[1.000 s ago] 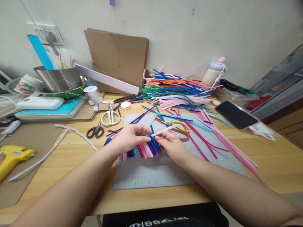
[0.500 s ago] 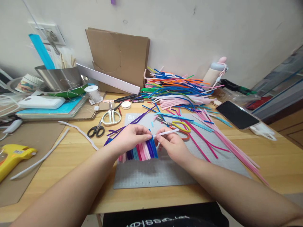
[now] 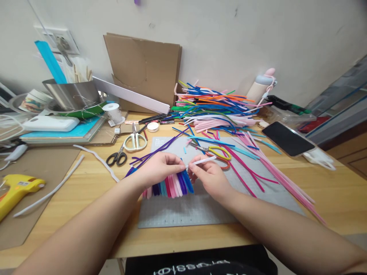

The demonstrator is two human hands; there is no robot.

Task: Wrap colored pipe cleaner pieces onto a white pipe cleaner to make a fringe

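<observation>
A row of folded pipe cleaners (image 3: 174, 186) in blue, purple, pink, white and magenta hangs side by side over the grey cutting mat (image 3: 183, 217). My left hand (image 3: 162, 167) is closed, its thumb and forefinger pinching the row near its right end. My right hand (image 3: 208, 175) is closed too, pinching a white pipe cleaner (image 3: 208, 159) just right of the last blue loop. The free end of the white piece sticks out up and to the right. My left hand and wrist hide the left part of the row.
Orange-and-yellow-handled scissors (image 3: 219, 152) lie behind my right hand. Loose pink pipe cleaners (image 3: 275, 172) spread to the right, below a mixed pile (image 3: 215, 107). White scissors (image 3: 134, 141), black scissors (image 3: 116, 157) and a yellow glue gun (image 3: 20, 189) lie left.
The lower ends of the folded pipe cleaners have swung slightly right and down. Both hands keep their pinch, with my left fingertips a little nearer to my right ones.
</observation>
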